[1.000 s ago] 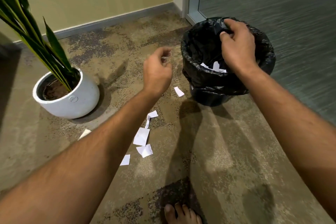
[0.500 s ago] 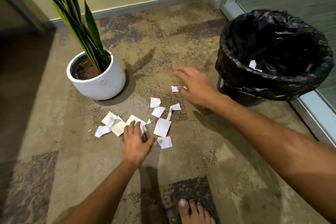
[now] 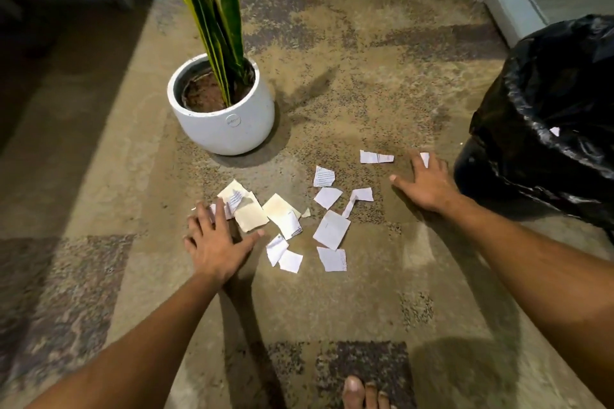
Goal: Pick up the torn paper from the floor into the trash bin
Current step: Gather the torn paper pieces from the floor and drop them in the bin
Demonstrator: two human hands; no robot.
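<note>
Under and between the spread fingers of left hand (image 3: 216,239) and right hand (image 3: 428,181), torn paper (image 3: 330,229) is lying flat: featherlight, limp, likely needing pinching at raised edges.

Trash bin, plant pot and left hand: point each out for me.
Trash bin (image 3: 518,129): head view, on the black liner at its near rim.
Plant pot (image 3: 229,133): head view, on its white front wall.
Left hand (image 3: 216,242): head view, on its back.
</note>
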